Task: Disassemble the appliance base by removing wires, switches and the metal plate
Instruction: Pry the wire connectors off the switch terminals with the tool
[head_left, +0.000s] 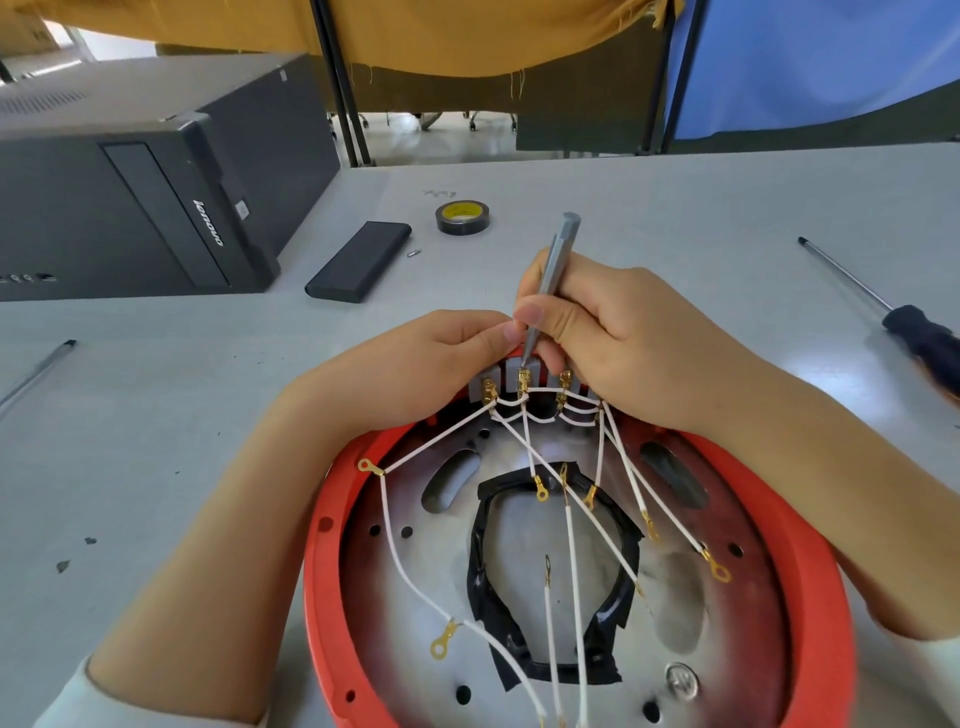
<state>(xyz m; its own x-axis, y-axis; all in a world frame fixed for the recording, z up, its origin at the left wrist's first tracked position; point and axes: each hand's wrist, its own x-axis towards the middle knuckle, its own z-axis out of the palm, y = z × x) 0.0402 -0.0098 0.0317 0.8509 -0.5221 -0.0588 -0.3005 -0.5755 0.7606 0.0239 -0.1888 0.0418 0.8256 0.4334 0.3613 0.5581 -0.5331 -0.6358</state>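
At twelve o'clock on the red base (332, 561), the left hand (441, 353) pinches the switches (524, 376); the right hand (618, 332) grips a small screwdriver (553, 275) there; next, probably, prying terminals free.

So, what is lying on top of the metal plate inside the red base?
White wires with gold ring ends cross the metal plate, and black tape rims its middle opening. What lies under the plate is hidden.

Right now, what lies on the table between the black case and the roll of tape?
In the head view, one small loose metal bit lies just right of the black case; otherwise the table is bare up to the roll of tape.
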